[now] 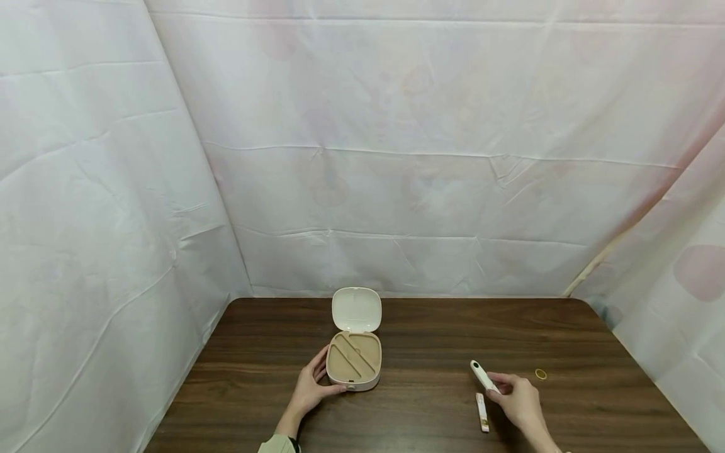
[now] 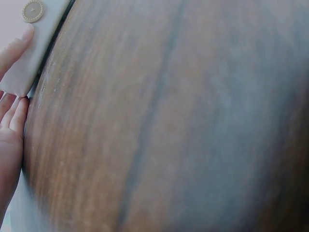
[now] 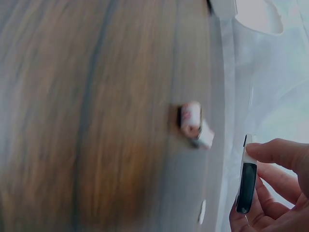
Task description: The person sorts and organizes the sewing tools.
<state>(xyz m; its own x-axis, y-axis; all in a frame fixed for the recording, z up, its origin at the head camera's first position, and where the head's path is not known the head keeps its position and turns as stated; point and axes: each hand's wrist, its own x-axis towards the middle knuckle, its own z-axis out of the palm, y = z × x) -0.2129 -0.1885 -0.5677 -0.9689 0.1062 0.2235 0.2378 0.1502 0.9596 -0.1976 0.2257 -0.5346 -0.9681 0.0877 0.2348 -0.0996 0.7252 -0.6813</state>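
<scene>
A cream case [image 1: 354, 362] stands on the table with its hinged lid [image 1: 357, 309] raised; diagonal dividers cross its beige inside. My left hand [image 1: 310, 389] holds it at the near left corner, thumb on the front and fingers along the side. In the left wrist view the thumb lies just below a round beaded button [image 2: 33, 11]. My right hand [image 1: 517, 399] pinches a slim white object [image 1: 481, 375] with a dark oval inset [image 3: 247, 188], between thumb and fingers. Left of that hand lies a small white stick-like piece with pink print [image 1: 482, 412].
A thin yellow ring [image 1: 540, 374] lies to the right of the right hand. The dark wooden table [image 1: 419, 352] runs back to a pale patterned curtain [image 1: 396, 189], with more cloth hanging on both sides.
</scene>
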